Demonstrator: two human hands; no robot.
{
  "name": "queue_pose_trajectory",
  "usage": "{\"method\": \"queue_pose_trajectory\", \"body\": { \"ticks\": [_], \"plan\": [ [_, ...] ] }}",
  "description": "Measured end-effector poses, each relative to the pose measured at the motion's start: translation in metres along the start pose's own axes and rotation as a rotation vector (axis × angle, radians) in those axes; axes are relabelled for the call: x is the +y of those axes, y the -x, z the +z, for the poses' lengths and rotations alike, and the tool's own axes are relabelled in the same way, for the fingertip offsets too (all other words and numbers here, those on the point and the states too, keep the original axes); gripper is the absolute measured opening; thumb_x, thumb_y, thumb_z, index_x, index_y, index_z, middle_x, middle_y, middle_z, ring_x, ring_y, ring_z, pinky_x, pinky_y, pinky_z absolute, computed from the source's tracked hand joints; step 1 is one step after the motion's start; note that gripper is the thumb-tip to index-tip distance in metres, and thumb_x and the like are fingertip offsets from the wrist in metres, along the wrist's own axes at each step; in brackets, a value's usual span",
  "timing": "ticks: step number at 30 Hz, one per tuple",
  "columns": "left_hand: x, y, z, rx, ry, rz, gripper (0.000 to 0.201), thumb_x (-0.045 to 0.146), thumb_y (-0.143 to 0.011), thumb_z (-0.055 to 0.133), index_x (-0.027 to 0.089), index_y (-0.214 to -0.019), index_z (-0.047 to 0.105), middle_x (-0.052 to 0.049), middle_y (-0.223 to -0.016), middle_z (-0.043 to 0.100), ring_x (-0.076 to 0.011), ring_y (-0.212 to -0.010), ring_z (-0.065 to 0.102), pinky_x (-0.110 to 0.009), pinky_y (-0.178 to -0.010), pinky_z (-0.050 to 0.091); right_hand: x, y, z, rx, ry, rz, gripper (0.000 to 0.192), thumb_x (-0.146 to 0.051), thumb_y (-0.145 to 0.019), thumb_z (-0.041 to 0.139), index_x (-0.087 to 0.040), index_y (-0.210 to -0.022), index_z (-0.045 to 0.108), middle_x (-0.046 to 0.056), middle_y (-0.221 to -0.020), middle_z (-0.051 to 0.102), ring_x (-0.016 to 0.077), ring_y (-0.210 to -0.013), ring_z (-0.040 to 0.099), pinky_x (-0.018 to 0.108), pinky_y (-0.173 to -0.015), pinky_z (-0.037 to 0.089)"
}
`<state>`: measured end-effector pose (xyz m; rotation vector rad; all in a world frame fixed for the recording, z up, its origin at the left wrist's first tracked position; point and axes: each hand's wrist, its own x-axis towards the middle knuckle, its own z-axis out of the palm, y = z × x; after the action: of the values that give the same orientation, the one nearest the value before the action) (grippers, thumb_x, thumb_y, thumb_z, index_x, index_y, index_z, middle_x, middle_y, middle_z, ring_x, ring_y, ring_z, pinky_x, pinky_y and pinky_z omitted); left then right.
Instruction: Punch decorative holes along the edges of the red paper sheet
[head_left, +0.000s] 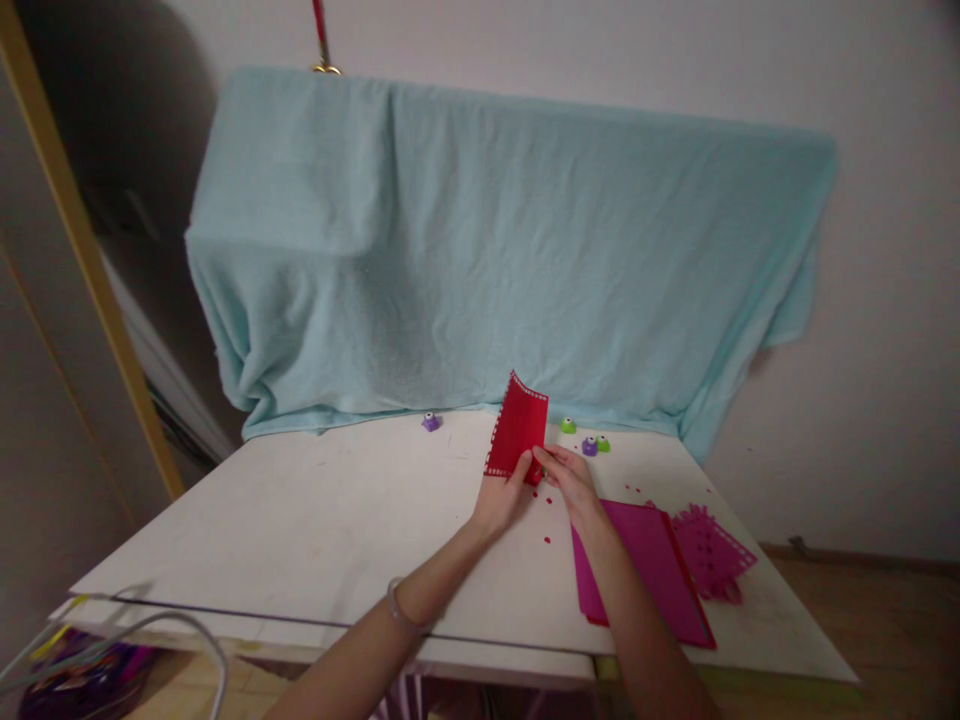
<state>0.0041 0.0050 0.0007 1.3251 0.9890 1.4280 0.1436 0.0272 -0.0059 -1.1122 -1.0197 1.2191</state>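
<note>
Both hands hold a small red paper sheet with punched holes along its edges, lifted upright above the white table. My left hand grips its lower left edge. My right hand pinches its lower right corner. Tiny red paper dots lie scattered on the table just below the hands.
A stack of pink and red sheets lies to the right, beside a punched pink sheet. Small punches sit near the back edge: purple, green, purple and green. A light blue towel drapes behind.
</note>
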Motion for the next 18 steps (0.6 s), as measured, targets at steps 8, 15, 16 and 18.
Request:
{"method": "queue_pose_trajectory", "body": {
  "ticks": [8,15,16,18],
  "plan": [
    [0.014,-0.003,0.001,-0.072,0.148,-0.033,0.045,0.044,-0.079,0.068,0.015,-0.113,0.064,-0.013,-0.122,0.065,-0.0247,-0.117,0.058,-0.038,-0.107,0.038,0.008,-0.005,0.005,-0.056,-0.063,-0.094,0.041,-0.047,-0.058,0.084,-0.019,-0.086,0.073,0.003,-0.075,0.069,0.0183,-0.069,0.06,0.029,-0.062,0.045],
    [-0.001,-0.002,0.004,-0.142,0.237,-0.089,0.058,0.04,-0.068,0.078,0.016,-0.118,0.061,-0.014,-0.125,0.063,-0.0252,-0.119,0.057,-0.043,-0.109,0.036,0.013,-0.004,0.009,-0.042,-0.063,-0.082,0.045,-0.047,-0.058,0.083,-0.019,-0.091,0.071,0.006,-0.085,0.071,0.022,-0.081,0.063,0.032,-0.071,0.048],
    [-0.002,-0.002,0.003,-0.147,0.234,-0.087,0.057,0.04,-0.068,0.078,0.016,-0.117,0.061,-0.014,-0.124,0.064,-0.0253,-0.118,0.057,-0.044,-0.11,0.036,0.013,-0.004,0.01,-0.05,-0.066,-0.081,0.044,-0.047,-0.059,0.083,-0.019,-0.091,0.071,0.006,-0.085,0.071,0.0216,-0.079,0.063,0.031,-0.07,0.047],
    [-0.002,-0.003,0.002,-0.158,0.243,-0.099,0.056,0.041,-0.069,0.078,0.016,-0.117,0.062,-0.014,-0.121,0.065,-0.026,-0.117,0.057,-0.045,-0.109,0.037,0.014,-0.003,0.011,-0.062,-0.076,-0.078,0.043,-0.047,-0.06,0.083,-0.019,-0.089,0.07,0.006,-0.083,0.071,0.0208,-0.075,0.063,0.03,-0.066,0.047]
  ]
}}
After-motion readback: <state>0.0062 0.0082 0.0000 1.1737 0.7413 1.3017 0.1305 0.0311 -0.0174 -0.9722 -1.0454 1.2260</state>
